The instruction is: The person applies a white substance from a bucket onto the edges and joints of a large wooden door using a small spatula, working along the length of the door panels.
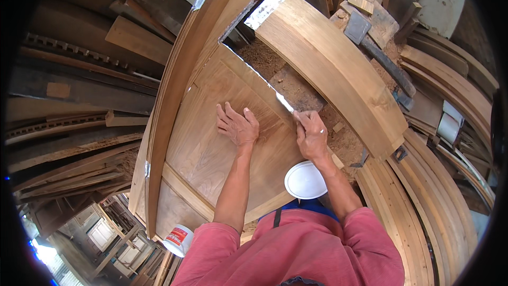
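Note:
My left hand (238, 125) lies with fingers spread on a large wooden panel (196, 119). In a closed grip, my right hand (311, 133) holds a thin spreader (284, 102) whose end is covered in white paste; its exact kind is hard to make out. The spreader meets the panel's right edge, where a white line of paste runs up toward the far corner. White paste also coats the far end of a thick wooden rail (323, 55) lying to the right, apart from the panel. Beside my right wrist is a round white lid or tub (305, 180).
A long upright board (177, 95) stands along the panel's left side. A white container with a red label (178, 240) sits at the lower left. A hammer (357, 26) lies beyond the rail among offcuts and sawdust. Stacked planks (79, 95) line the left; more boards (423, 196) lie right.

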A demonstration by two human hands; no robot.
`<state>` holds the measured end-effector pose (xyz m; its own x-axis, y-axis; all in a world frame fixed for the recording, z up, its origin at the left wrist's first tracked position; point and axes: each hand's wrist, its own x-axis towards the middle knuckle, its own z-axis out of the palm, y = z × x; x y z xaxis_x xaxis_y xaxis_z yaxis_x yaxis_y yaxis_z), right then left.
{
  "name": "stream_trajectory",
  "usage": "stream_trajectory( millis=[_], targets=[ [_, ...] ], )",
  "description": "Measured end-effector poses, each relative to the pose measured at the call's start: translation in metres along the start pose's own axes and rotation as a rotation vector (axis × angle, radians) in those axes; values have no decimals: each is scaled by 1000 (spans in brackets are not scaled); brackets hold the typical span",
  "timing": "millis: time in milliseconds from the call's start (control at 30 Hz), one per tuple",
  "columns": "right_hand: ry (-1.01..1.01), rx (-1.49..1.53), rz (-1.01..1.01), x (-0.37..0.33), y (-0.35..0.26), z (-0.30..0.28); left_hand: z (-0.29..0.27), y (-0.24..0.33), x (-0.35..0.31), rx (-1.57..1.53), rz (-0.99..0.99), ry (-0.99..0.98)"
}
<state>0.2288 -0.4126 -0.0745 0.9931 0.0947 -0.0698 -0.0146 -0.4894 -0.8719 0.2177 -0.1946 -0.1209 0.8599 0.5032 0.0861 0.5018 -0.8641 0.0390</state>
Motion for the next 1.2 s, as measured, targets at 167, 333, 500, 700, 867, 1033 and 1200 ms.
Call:
stream_trajectory(
  millis=[167, 333, 500, 700, 867, 1033, 1200],
  targets=[
    [114, 103, 49, -6, -1, -6, 2, -1, 0, -25, 12, 0],
    [35, 50, 82, 0, 5, -5, 2, 1, 3, -1, 22, 13],
    [71, 155, 119, -13, -2, -27, 1, 0, 1, -3, 3, 8],
    [-68, 111, 100, -30, 0, -34, -3, 2, -2, -1, -4, -15],
    [75, 116, 107, -29, 11, -28, -4, 4, 0, 12, -10, -18],
    [70, 145, 35, -41, 7, -37, -1, 3, -1, 14, -6, -9],
    [74, 563, 631, -22, 1, -42, 0, 2, 0, 26, -6, 23]
  ],
)
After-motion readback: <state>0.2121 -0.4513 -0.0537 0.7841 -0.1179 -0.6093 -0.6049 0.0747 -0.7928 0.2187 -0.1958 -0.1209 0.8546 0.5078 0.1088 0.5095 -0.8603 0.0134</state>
